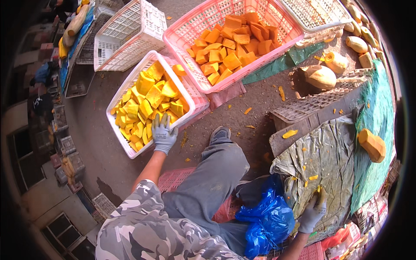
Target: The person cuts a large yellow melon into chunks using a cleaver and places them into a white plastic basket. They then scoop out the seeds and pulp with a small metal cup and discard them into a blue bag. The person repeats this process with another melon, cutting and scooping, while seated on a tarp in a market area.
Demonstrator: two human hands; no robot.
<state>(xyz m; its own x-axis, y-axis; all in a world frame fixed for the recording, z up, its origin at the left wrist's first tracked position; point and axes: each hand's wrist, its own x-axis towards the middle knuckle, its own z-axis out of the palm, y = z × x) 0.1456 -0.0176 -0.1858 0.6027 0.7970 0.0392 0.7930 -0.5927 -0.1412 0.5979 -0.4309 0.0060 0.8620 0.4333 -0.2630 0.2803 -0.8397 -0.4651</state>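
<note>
My left hand [164, 133], in a grey work glove, rests with fingers apart at the near edge of a white-rimmed plastic crate [130, 151], its fingertips by yellow pumpkin chunks [152, 97]. My right hand [312, 209], in a stained grey glove, lies at the wrinkled tarpaulin sheet [325, 156] on my right; its fingers point towards small yellow scraps, and whether it holds anything is unclear. A peeled orange squash piece [372, 145] lies beyond it on green netting [373, 107]. A larger pink crate [208, 89] holds orange pumpkin chunks [234, 45].
White plastic crates [130, 39] stand at upper left. Peeled squashes [320, 76] and a pile of whole ones lie at upper right, near a dirty overturned crate [308, 104]. A blue plastic bag [269, 217] bulges beside my leg. Peel scraps litter the ground.
</note>
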